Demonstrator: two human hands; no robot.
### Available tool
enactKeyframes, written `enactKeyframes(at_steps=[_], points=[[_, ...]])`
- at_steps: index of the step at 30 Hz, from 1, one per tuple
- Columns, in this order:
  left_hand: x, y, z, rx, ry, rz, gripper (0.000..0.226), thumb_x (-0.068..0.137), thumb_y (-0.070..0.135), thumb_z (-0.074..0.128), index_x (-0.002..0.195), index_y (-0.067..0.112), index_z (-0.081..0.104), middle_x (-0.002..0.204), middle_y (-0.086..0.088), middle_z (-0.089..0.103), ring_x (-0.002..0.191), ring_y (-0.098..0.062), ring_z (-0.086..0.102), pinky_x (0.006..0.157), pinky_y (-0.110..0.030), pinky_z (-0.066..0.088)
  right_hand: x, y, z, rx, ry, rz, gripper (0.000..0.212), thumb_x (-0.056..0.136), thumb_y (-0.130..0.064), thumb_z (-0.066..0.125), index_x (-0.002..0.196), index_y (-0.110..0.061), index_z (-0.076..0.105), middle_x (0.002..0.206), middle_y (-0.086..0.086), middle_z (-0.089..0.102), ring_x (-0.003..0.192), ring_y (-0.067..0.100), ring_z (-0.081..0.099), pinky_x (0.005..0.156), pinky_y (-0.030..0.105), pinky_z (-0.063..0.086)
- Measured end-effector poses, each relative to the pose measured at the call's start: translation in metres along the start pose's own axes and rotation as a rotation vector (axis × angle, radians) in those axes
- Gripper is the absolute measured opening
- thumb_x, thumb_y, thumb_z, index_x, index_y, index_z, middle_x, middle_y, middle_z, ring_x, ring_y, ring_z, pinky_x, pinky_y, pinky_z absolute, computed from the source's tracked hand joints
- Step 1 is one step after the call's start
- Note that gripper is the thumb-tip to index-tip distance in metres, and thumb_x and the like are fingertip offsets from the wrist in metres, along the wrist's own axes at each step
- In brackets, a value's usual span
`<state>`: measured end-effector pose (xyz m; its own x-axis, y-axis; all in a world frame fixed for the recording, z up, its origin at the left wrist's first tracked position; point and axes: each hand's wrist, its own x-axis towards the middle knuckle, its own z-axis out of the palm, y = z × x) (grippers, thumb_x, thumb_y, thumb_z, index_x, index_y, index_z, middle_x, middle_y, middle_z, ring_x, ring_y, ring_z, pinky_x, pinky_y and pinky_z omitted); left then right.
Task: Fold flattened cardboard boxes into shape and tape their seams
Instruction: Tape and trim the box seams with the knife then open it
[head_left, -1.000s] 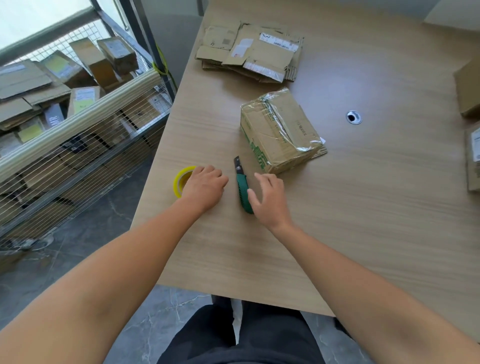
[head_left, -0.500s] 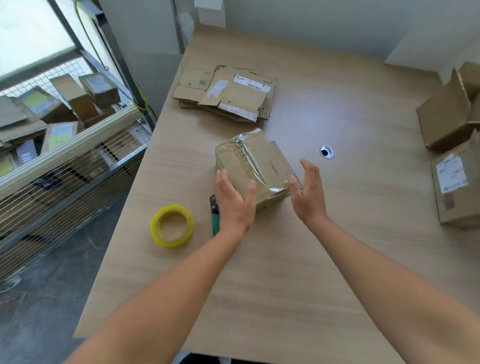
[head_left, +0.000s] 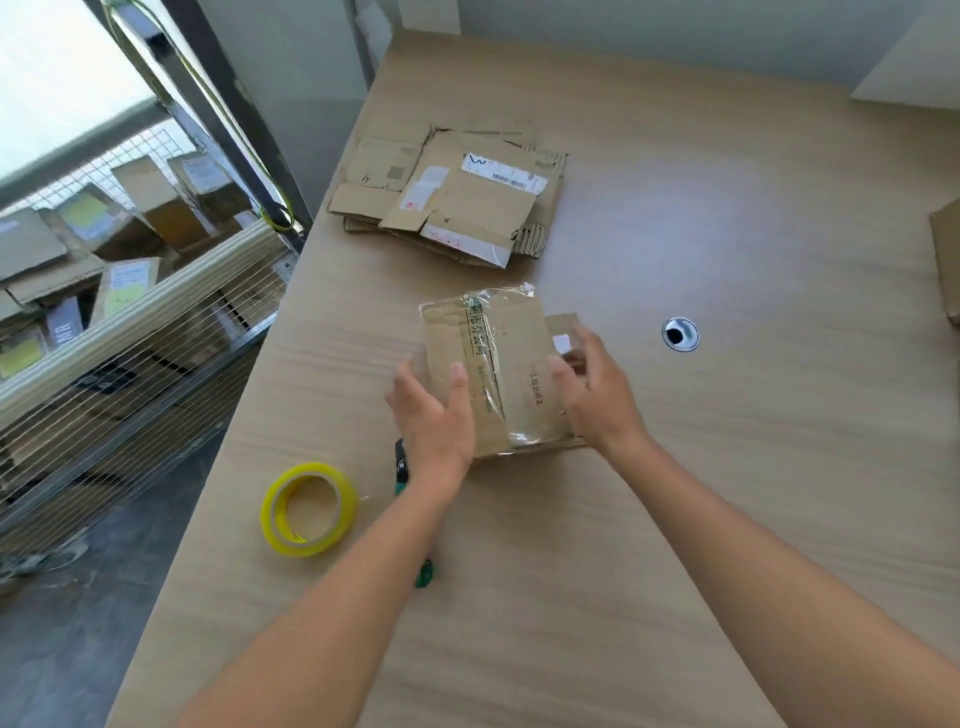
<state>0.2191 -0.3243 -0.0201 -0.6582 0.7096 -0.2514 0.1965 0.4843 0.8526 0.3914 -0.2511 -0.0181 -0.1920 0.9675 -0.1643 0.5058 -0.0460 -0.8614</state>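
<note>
The left hand (head_left: 434, 415) gripped the near left corner of the box (head_left: 498, 358), thumb laid on the top face and fingers down the side at 9 o'clock. The right hand (head_left: 597, 395) held the opposite side at 3 o'clock, thumb on top and fingers curled round the edge by a small flap. The box, wrapped in clear tape, sat flat on the table (head_left: 675, 519) near its middle. From the box, the yellow tape roll (head_left: 309, 509) lay at 7 o'clock, well apart from both hands. The green knife (head_left: 400, 462) lay between roll and box, mostly hidden under the left wrist. The pile of flattened boxes (head_left: 452, 192) lay at 12 o'clock, the cable hole (head_left: 680, 334) at 3 o'clock. A wire cart (head_left: 130, 322) of cardboard stood off the table at 9 o'clock.

Half a second before, both hands had been open with straight fingers, just reaching the box's sides. A second before, the left had rested on the tape roll and the right had touched the knife. The box also sat squarer to the person than before.
</note>
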Motion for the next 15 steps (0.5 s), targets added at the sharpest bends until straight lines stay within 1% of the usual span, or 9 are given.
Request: enactKeyframes(at_steps=[3,5,6,7,8,10,11,13,15], points=[[0.038,0.012,-0.008,0.237,-0.037,0.196,0.06,0.096,0.055,0.046,0.15,0.038,0.026,0.161,0.004,0.012,0.148,-0.018,0.011,0.12,-0.038,0.01,0.039,-0.013,-0.013,-0.138,-0.081,-0.153,0.064,0.099,-0.049,0.045,0.156,-0.025,0.032,0.153,-0.001,0.039,0.142,0.012,0.036,0.114,0.029,0.029],[0.062,0.024,-0.003,0.414,-0.134,0.348,0.055,0.099,0.054,0.042,0.15,0.046,0.026,0.165,0.011,0.0,0.152,-0.018,0.001,0.118,-0.036,0.006,0.064,-0.024,-0.01,-0.276,-0.158,-0.252,0.059,0.105,-0.041,0.043,0.159,-0.022,0.029,0.162,0.0,0.029,0.149,0.015,0.024,0.119,0.031,0.021],[0.074,0.029,0.001,0.516,-0.183,0.415,0.053,0.101,0.053,0.04,0.152,0.046,0.026,0.166,0.013,-0.002,0.153,-0.018,-0.002,0.117,-0.035,0.005,0.076,-0.028,-0.006,-0.328,-0.205,-0.276,0.057,0.106,-0.038,0.043,0.159,-0.021,0.029,0.163,0.0,0.028,0.151,0.016,0.023,0.121,0.032,0.02],[0.086,0.033,0.004,0.601,-0.22,0.457,0.052,0.102,0.052,0.037,0.152,0.044,0.028,0.167,0.012,0.001,0.154,-0.019,-0.003,0.118,-0.035,0.004,0.085,-0.031,-0.001,-0.371,-0.256,-0.288,0.055,0.107,-0.035,0.043,0.158,-0.019,0.031,0.163,0.002,0.03,0.15,0.019,0.025,0.122,0.035,0.021],[0.095,0.035,0.006,0.644,-0.246,0.469,0.049,0.103,0.051,0.035,0.152,0.04,0.034,0.166,0.007,0.011,0.153,-0.02,0.001,0.12,-0.035,0.005,0.091,-0.033,0.004,-0.401,-0.3,-0.287,0.052,0.107,-0.034,0.043,0.156,-0.018,0.035,0.161,0.003,0.034,0.148,0.021,0.03,0.121,0.039,0.026],[0.104,0.036,0.01,0.631,-0.277,0.459,0.044,0.104,0.046,0.036,0.144,0.031,0.047,0.154,-0.001,0.04,0.146,-0.022,0.021,0.12,-0.036,0.017,0.095,-0.032,0.013,-0.424,-0.327,-0.258,0.045,0.106,-0.035,0.043,0.148,-0.017,0.044,0.151,0.002,0.042,0.138,0.022,0.041,0.113,0.047,0.036],[0.105,0.034,0.011,0.61,-0.279,0.462,0.041,0.104,0.045,0.037,0.139,0.03,0.05,0.144,0.0,0.05,0.139,-0.023,0.029,0.115,-0.036,0.024,0.095,-0.03,0.016,-0.421,-0.309,-0.255,0.041,0.106,-0.034,0.044,0.143,-0.017,0.049,0.144,0.002,0.046,0.133,0.023,0.044,0.11,0.048,0.039],[0.104,0.03,0.013,0.61,-0.255,0.483,0.036,0.103,0.045,0.038,0.133,0.032,0.052,0.131,0.002,0.055,0.128,-0.023,0.036,0.107,-0.038,0.033,0.093,-0.024,0.021,-0.378,-0.263,-0.27,0.035,0.105,-0.032,0.048,0.137,-0.02,0.055,0.134,0.001,0.05,0.126,0.023,0.046,0.107,0.039,0.037],[0.103,0.027,0.013,0.635,-0.249,0.485,0.034,0.103,0.047,0.035,0.13,0.034,0.051,0.126,0.002,0.055,0.124,-0.025,0.039,0.103,-0.04,0.038,0.092,-0.022,0.024,-0.332,-0.262,-0.268,0.036,0.106,-0.031,0.048,0.141,-0.026,0.056,0.128,0.0,0.051,0.123,0.021,0.045,0.103,0.027,0.03]])
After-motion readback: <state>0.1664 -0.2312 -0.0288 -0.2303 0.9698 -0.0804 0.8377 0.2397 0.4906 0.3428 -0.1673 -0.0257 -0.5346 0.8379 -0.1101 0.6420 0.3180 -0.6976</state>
